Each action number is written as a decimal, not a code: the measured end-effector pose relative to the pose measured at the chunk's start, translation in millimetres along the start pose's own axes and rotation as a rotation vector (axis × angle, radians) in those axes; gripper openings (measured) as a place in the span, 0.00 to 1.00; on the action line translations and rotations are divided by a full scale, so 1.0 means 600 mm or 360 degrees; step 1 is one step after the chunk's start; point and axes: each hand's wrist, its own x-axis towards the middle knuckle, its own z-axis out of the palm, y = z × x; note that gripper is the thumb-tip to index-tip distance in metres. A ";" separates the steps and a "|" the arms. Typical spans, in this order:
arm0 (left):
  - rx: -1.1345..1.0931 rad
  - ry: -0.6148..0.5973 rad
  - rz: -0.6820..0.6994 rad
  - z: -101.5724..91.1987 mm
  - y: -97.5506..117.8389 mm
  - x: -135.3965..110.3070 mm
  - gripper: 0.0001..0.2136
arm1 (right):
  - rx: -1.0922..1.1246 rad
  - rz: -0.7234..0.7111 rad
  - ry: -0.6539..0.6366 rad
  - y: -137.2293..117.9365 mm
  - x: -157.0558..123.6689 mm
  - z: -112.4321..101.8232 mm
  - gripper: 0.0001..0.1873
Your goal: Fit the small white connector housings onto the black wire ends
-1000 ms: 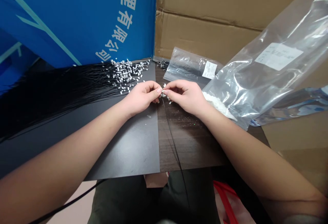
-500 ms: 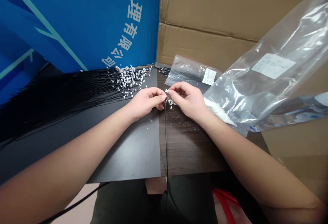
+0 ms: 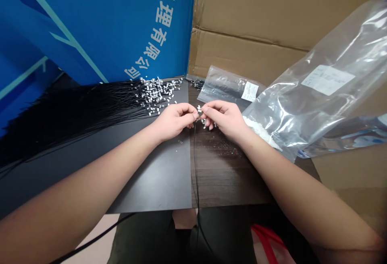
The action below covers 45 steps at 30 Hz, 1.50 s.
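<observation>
1. Dark laminate sheet (image 3: 151, 179) and wood-grain tabletop (image 3: 229, 175) run from a near edge back to a blue banner (image 3: 99, 26) and cardboard (image 3: 256, 22).
2. We read 理有限公司 on the banner.
3. Our left hand (image 3: 173, 122) and right hand (image 3: 225, 119) meet fingertip to fingertip, pinching a small white connector (image 3: 199, 115) on a thin black cable (image 3: 195, 163), just right of the fanned cable bundle (image 3: 75, 123).

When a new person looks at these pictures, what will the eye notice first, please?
Most striking is the big fan of thin black cables on the left of the dark board, their ends tipped with small white pieces. In the centre, the left hand and right hand meet at one small white piece. Behind, a blue printed board stands at left, and a large clear plastic bag leans at right.
</observation>
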 end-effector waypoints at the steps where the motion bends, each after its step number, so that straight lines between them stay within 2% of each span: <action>1: 0.0012 -0.0004 0.0006 0.000 0.000 0.000 0.11 | -0.0001 0.0004 -0.0009 -0.002 0.000 -0.001 0.13; 10: 0.0091 -0.0030 0.0024 0.001 -0.001 -0.002 0.10 | -0.0145 0.0070 -0.0098 -0.013 -0.001 -0.010 0.08; 18: 0.0116 -0.0043 0.0002 0.000 -0.003 -0.001 0.11 | -0.0076 0.0088 -0.0091 -0.002 0.005 -0.014 0.04; 25: 0.0285 -0.0051 0.0025 -0.003 -0.004 -0.001 0.12 | -0.0103 0.0084 -0.0103 -0.006 0.004 -0.011 0.05; 33: 0.0517 -0.0019 0.0187 -0.004 -0.004 -0.002 0.11 | -0.0130 0.0099 -0.0110 -0.003 0.004 -0.010 0.04; 45: 0.0610 0.0011 0.0250 -0.004 -0.008 0.000 0.11 | -0.0114 0.0125 -0.0137 -0.002 0.004 -0.007 0.07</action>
